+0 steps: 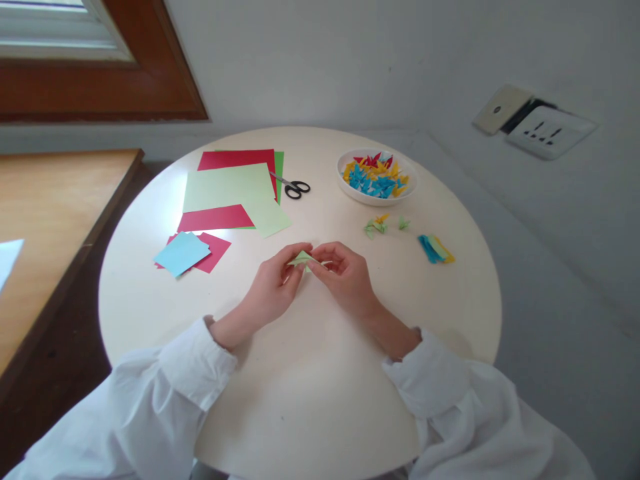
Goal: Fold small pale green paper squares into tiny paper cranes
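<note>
A small piece of pale green folded paper (pixel 303 258) is held up between my two hands over the middle of the round white table (pixel 300 400). My left hand (pixel 274 283) pinches its left side between thumb and fingers. On the other side, my right hand (pixel 347 275) has thumb and fingers closed on the right part of the paper. The fingers hide some of the folds. Beyond my right hand lie a few small green and yellow paper cranes (pixel 376 227), with another green one (pixel 404 224) beside them.
A white bowl (pixel 367 198) holds many blue, yellow and red paper cranes. Black-handled scissors (pixel 295 189) lie by large green and red sheets (pixel 227 187). Light blue squares (pixel 183 253) rest over red ones at left. Folded coloured strips (pixel 436 249) lie at right. A wall socket (pixel 550 131) is at right.
</note>
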### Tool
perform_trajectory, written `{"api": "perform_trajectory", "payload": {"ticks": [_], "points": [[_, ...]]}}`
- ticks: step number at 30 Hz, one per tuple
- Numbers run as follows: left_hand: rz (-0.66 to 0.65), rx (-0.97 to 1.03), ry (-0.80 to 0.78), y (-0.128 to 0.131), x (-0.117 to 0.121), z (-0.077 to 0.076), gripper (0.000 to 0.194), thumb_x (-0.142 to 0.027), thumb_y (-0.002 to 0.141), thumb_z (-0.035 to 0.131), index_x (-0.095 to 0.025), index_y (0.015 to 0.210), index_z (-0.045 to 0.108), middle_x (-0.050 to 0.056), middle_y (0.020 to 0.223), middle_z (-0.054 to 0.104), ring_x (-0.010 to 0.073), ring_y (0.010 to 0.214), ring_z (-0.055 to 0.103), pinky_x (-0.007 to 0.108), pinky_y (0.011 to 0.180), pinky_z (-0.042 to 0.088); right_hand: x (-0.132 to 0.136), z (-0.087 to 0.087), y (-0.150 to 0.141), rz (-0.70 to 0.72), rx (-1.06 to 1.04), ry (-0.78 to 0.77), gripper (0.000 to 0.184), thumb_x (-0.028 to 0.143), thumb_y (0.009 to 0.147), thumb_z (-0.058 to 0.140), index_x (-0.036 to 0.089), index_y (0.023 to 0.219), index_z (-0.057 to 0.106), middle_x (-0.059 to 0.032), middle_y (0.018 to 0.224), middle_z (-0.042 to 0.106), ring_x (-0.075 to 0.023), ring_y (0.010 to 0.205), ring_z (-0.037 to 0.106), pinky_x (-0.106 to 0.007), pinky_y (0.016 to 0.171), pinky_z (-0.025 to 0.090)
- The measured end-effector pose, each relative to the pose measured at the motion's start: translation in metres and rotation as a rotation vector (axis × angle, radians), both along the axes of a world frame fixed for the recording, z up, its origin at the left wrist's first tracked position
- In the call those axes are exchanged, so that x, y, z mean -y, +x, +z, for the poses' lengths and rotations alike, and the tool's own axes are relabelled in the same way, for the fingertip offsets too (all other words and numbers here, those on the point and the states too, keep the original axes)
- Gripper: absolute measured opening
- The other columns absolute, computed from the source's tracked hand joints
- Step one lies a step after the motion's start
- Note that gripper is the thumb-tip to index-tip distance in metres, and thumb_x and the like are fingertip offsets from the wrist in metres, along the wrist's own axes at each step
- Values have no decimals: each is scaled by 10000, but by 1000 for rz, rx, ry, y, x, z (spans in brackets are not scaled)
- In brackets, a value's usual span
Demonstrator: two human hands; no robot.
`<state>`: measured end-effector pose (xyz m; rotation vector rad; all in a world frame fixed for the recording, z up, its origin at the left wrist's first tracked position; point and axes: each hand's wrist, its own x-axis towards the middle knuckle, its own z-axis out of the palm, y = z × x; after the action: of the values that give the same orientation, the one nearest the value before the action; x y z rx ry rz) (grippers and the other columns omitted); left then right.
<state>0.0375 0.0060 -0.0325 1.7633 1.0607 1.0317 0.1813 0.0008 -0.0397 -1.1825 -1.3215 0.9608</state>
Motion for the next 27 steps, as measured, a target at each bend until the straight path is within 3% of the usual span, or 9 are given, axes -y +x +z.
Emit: {"api": "perform_trajectory", "payload": {"ticks": [6, 9, 11, 14, 16, 23, 27], "points": [[-6, -97, 61, 0, 1, -8, 372, -178, 838, 447, -152, 1204, 508, 121, 1096, 647, 182, 858, 635, 309, 728, 511, -1, -3, -1, 12, -75, -11, 154, 238, 678, 670, 186, 806, 604, -14, 799, 661, -135, 736, 633, -273, 710, 517], [49, -151, 168, -1, 0, -5, 357, -211, 821, 499, -155, 1172, 521, 135, 1166, 594, 208, 1030, 574, 344, 856, 474, -2, -2, 1, -23, -20, 32, 140, 239, 683, 669, 189, 798, 609, -13, 780, 669, -138, 727, 638, -272, 713, 525], [115, -205, 225, -1, -1, 0, 333, -261, 797, 550, -153, 1112, 548, 128, 1077, 600, 199, 959, 577, 337, 820, 480, -2, 0, 4, -50, 56, 64, 116, 239, 693, 662, 187, 784, 614, -12, 748, 669, -139, 709, 637, -266, 694, 522], [147, -244, 156, -1, 0, 7, 312, -349, 801, 550, -154, 1045, 545, 34, 744, 583, 135, 650, 546, 256, 581, 469, -1, 3, 6, -68, 169, 96, 78, 233, 708, 649, 184, 760, 617, -12, 715, 674, -137, 663, 636, -253, 641, 514], [131, -238, 106, 0, 1, 10, 285, -362, 807, 541, -163, 1011, 532, -8, 645, 541, 113, 570, 512, 221, 506, 427, 1, 5, 6, -63, 242, 134, 36, 202, 716, 632, 188, 745, 616, -7, 710, 681, -131, 641, 633, -243, 619, 507], [152, -107, 49, 1, 0, 5, 147, -241, 798, 528, -180, 932, 529, 11, 725, 606, 127, 676, 584, 215, 543, 442, 3, 4, 2, -57, 440, 385, 47, 166, 756, 598, 194, 792, 603, -12, 753, 687, -125, 667, 613, -240, 618, 486], [145, 32, -9, 0, -3, 4, 85, -232, 790, 545, -167, 845, 541, 13, 740, 600, 117, 669, 576, 236, 597, 459, 5, 3, 2, -39, 466, 445, 129, 156, 759, 596, 219, 872, 590, -18, 826, 682, -146, 744, 615, -268, 659, 495]]}}
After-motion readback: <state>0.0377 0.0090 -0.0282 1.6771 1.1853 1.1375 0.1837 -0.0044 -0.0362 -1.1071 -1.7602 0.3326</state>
